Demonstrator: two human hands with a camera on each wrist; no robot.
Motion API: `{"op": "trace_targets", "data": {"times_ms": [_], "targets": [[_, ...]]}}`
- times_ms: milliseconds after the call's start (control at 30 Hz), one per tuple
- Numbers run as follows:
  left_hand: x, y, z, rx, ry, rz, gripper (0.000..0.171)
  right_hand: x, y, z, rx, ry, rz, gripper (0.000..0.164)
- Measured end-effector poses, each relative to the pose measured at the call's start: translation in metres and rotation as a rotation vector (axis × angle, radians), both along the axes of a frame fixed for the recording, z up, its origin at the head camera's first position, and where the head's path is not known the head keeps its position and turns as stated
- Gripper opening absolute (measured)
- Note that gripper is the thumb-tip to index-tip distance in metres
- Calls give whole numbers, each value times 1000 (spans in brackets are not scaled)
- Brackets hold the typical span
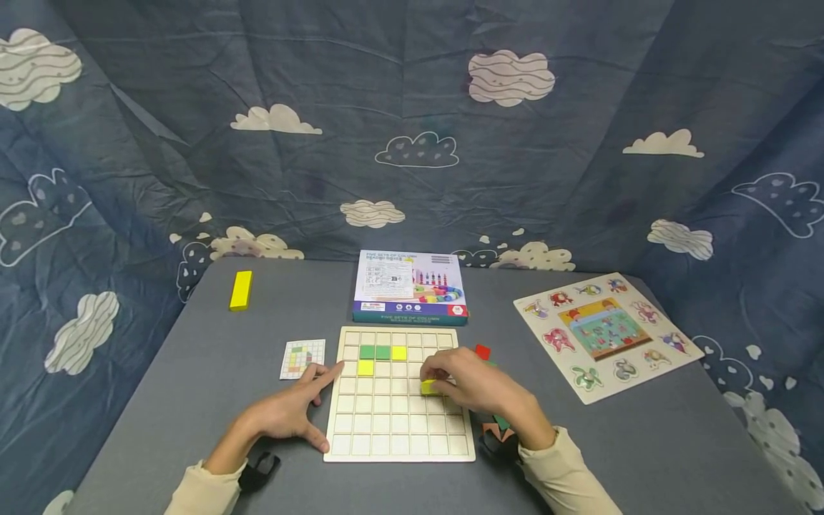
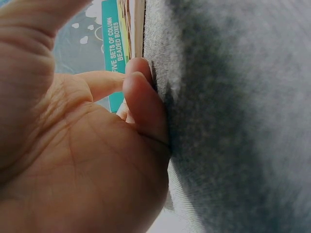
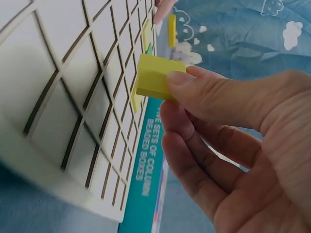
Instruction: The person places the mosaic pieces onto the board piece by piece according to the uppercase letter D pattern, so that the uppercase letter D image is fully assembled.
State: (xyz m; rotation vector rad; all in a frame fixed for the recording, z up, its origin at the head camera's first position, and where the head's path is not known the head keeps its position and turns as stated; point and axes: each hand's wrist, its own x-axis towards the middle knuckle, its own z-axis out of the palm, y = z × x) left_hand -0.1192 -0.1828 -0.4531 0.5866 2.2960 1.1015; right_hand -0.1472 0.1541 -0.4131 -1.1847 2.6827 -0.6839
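A pale wooden grid board [image 1: 382,423] lies flat on the table. Two green tiles [image 1: 383,352] and a yellow tile [image 1: 399,353] sit in one of its upper rows, with another yellow tile [image 1: 365,368] just below. My right hand [image 1: 479,379] pinches a yellow block [image 3: 158,75] between thumb and fingers, over the board's right half. Along the board's left edge rests my left hand [image 1: 283,411], its thumb and fingers spread and nothing held. A pattern card [image 1: 310,352] with coloured squares lies beside its fingertips.
Behind the board lies a flat box [image 1: 409,286]. A yellow bar [image 1: 241,290] is at the far left, and a picture puzzle board [image 1: 560,375] at the right. Red [image 1: 483,351], green and orange pieces lie beside the board's right edge, partly hidden by my right arm.
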Motion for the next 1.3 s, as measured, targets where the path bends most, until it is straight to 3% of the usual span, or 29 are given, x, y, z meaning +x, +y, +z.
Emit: {"op": "trace_targets", "data": {"times_ms": [400,633,967,1300], "targets": [[0,1,1,-25,4,8,131,-10,-36,2,-37,-46,10,9],[0,0,0,-27,2,13,131,-21,-61,-9,-70,-55,-1,10],[-2,-2,-1,-16,17,-2,130,-21,-91,-20,-81,-52,-59,8],[-1,-1,0,-10,6,-15,129,-15,-100,-27,-47,6,-160,5]]}}
